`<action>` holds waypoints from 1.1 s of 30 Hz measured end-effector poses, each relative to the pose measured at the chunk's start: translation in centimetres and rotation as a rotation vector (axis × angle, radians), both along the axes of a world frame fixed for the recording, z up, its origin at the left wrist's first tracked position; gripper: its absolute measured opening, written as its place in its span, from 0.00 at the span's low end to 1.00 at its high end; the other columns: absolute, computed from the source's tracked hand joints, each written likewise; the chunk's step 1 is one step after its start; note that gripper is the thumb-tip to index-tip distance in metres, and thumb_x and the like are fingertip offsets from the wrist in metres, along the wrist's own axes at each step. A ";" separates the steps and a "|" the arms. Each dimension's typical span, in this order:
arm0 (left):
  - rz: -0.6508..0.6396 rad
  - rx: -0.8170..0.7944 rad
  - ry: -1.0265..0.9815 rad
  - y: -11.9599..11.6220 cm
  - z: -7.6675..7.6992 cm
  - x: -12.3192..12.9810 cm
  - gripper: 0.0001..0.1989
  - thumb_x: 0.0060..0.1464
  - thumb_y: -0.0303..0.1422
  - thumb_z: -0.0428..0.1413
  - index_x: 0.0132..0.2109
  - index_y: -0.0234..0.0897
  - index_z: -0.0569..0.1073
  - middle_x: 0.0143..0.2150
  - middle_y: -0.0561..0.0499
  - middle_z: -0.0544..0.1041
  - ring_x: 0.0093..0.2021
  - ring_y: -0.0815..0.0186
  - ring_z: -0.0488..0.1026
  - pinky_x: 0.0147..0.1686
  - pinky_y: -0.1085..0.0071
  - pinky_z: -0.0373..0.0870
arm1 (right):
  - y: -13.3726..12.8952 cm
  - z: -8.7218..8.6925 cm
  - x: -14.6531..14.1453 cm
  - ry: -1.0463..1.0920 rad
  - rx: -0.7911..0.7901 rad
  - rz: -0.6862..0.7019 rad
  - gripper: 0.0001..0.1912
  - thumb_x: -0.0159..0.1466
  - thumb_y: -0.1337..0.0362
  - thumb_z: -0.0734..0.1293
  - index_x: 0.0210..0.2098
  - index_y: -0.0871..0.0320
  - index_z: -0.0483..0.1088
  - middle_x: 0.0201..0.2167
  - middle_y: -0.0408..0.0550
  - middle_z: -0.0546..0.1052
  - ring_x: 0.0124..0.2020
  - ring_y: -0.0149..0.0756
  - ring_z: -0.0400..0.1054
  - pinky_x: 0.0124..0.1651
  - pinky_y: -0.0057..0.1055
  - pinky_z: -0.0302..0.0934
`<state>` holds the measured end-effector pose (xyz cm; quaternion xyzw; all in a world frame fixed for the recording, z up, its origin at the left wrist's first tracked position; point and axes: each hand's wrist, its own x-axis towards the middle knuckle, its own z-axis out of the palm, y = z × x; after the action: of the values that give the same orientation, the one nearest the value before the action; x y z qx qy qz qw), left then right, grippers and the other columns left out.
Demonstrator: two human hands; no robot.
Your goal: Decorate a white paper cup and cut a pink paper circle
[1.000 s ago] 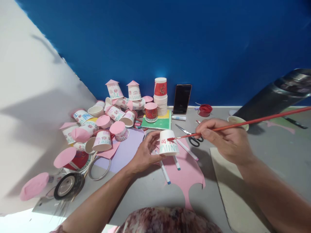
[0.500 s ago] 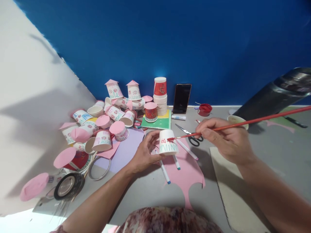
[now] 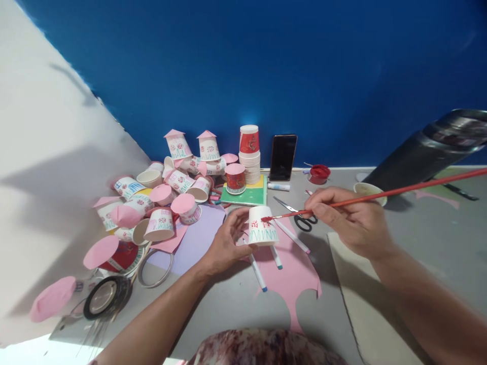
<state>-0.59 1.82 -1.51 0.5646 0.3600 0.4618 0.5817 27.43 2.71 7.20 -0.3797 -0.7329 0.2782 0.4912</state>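
Upside down in my left hand is a white paper cup, with red marks in its middle and green zigzag strokes near its rim. My right hand pinches a long red paintbrush, whose red tip touches the side of the cup. Several markers, one of them a blue-ended marker, lie below the cup on a cut pink sheet. Black-handled scissors rest between the cup and my right hand.
Several decorated cups with pink tops are heaped at the left. Behind stand a cup stack and a phone. A red paint pot, a cup and a dark flask are at the right.
The brush tip sits slightly higher on the cup, relative to its red marks. Both hands keep their hold, and the view has shifted slightly.
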 end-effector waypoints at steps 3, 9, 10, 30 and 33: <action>-0.018 0.001 -0.014 0.1 -0.2 -0.1 0.39 0.46 0.23 0.71 0.64 0.46 0.70 0.69 0.42 0.72 0.73 0.48 0.66 0.71 0.51 0.60 | 0.0 0.1 0.1 0.021 0.021 -0.024 0.15 0.74 0.53 0.68 0.34 0.53 0.78 0.28 0.47 0.79 0.27 0.36 0.70 0.26 0.32 0.62; -0.016 -0.010 -0.020 0.2 -0.3 -0.1 0.38 0.46 0.24 0.71 0.63 0.46 0.70 0.69 0.43 0.72 0.73 0.48 0.65 0.72 0.52 0.60 | 0.1 0.1 0.2 0.000 -0.013 0.007 0.16 0.74 0.51 0.68 0.34 0.53 0.78 0.28 0.47 0.78 0.27 0.36 0.70 0.26 0.32 0.62; -0.014 -0.011 -0.024 0.2 -0.3 -0.1 0.38 0.46 0.24 0.71 0.63 0.47 0.70 0.68 0.43 0.72 0.73 0.48 0.65 0.71 0.52 0.60 | 0.1 0.1 0.2 -0.002 -0.007 0.007 0.16 0.74 0.52 0.68 0.34 0.53 0.78 0.28 0.47 0.79 0.27 0.36 0.71 0.26 0.32 0.63; -0.013 -0.075 -0.192 0.0 0.6 0.4 0.43 0.39 0.34 0.78 0.61 0.46 0.69 0.66 0.42 0.74 0.69 0.46 0.69 0.66 0.52 0.67 | 0.4 -1.4 -0.6 -0.140 -0.049 0.011 0.23 0.65 0.45 0.75 0.55 0.49 0.77 0.44 0.49 0.82 0.35 0.39 0.75 0.36 0.34 0.69; -0.041 -0.094 -0.185 -0.4 1.0 0.6 0.44 0.39 0.36 0.79 0.61 0.47 0.69 0.65 0.42 0.75 0.68 0.45 0.69 0.65 0.51 0.69 | 0.4 -2.3 -1.6 -0.291 -0.039 0.117 0.48 0.53 0.41 0.82 0.68 0.47 0.68 0.55 0.54 0.79 0.49 0.51 0.76 0.45 0.41 0.74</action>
<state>0.01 1.45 -0.51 0.4989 0.3145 0.4825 0.6476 25.87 3.08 4.89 -0.3821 -0.8118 0.2623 0.3553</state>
